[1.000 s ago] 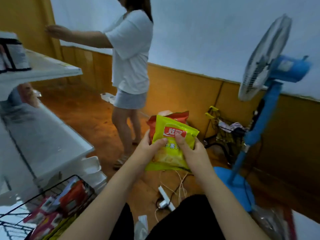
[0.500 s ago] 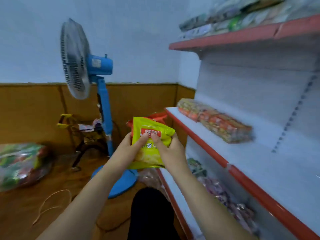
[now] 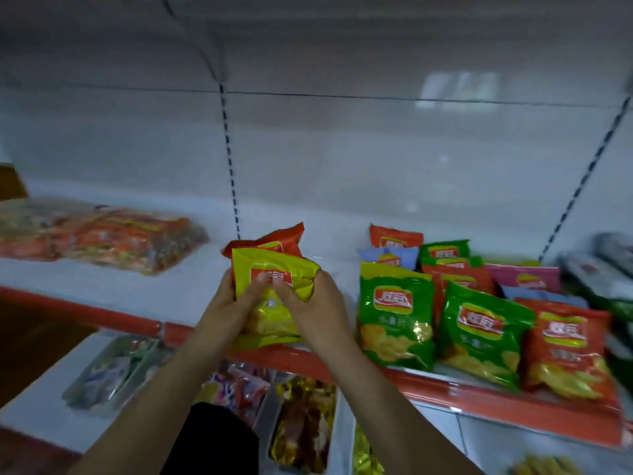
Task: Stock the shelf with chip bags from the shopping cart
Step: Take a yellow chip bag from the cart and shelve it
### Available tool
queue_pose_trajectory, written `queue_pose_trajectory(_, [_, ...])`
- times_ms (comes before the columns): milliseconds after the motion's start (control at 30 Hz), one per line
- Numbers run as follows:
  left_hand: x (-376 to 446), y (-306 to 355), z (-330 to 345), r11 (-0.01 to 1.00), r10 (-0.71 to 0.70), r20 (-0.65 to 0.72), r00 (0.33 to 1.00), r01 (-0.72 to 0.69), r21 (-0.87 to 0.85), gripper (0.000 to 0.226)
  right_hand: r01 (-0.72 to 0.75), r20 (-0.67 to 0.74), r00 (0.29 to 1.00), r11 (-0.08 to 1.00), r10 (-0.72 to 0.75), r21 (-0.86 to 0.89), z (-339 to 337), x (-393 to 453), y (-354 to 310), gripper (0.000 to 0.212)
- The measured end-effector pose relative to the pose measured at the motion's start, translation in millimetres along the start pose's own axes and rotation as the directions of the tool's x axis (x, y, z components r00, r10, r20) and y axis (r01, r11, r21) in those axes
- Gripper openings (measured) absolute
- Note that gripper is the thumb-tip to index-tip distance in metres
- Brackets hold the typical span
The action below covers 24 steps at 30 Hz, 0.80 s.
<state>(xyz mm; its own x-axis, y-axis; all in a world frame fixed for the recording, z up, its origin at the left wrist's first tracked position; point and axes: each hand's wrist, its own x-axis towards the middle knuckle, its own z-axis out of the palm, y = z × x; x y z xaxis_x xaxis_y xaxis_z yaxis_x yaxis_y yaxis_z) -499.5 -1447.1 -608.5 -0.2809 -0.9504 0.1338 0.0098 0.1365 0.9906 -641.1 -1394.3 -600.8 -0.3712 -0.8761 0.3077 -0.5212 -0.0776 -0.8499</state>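
Head view: both hands, left hand (image 3: 228,303) and right hand (image 3: 312,307), grip yellow chip bag (image 3: 274,269).

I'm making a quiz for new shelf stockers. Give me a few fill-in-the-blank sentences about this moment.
1. Both hands, left hand and right hand, hold a ____ chip bag in front.
2. Behind it they hold a ____ chip bag.
3. The front edge of the shelf is ____.
4. The standing bag nearest the hands is ____.

Missing words: yellow; red; red; green
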Motion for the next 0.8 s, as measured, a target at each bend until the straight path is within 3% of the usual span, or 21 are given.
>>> queue_pose_trajectory(100, [23.1, -12.5, 40.2, 0.997, 0.029, 0.097, 0.995, -0.036, 0.074, 0.052, -0.090, -0.022, 0.996, 0.996, 0.090, 0.028, -26.5, 9.7, 22.5, 0.049])
queue_pose_trajectory(167, [41.4, -16.6, 54.0, 0.993, 0.061, 0.133, 0.989, -0.074, 0.092, 0.048, -0.150, -0.020, 0.988, 0.988, 0.150, 0.024, -40.2, 19.2, 25.9, 0.070])
queue_pose_trajectory(233, [62.0, -16.2, 62.3, 0.994, 0.062, 0.149, 0.987, -0.075, 0.083, 0.049, -0.141, -0.031, 0.990, 0.989, 0.140, -0.045, -51.2, 36.8, 27.8, 0.083])
queue_pose_trajectory(367, [107.9, -15.6, 74.5, 0.997, 0.048, 0.128, 0.991, -0.054, 0.050, 0.042, -0.087, 0.032, 0.995, 0.986, 0.092, -0.144, -71.8, 96.9, 17.6, 0.089])
queue_pose_trajectory(567, [155.8, -36.6, 96.5, 0.998, -0.046, 0.167, 0.985, 0.036, 0.058, 0.046, 0.153, 0.286, 0.958, 0.803, 0.022, -0.576, -99.0, 191.0, 19.8, 0.064])
queue_pose_trajectory(700, [180.1, -52.8, 104.5, 0.994, -0.054, 0.156, 0.986, 0.039, 0.099, 0.042, 0.254, 0.314, 0.949, 0.664, -0.029, -0.703, -96.9, 223.6, 46.9, 0.039])
queue_pose_trajectory(800, [190.6, -61.8, 113.5, 0.991, -0.025, 0.137, 0.990, 0.006, 0.137, 0.044, 0.321, 0.306, 0.945, 0.478, -0.111, -0.818, -94.7, 224.7, 55.4, 0.034])
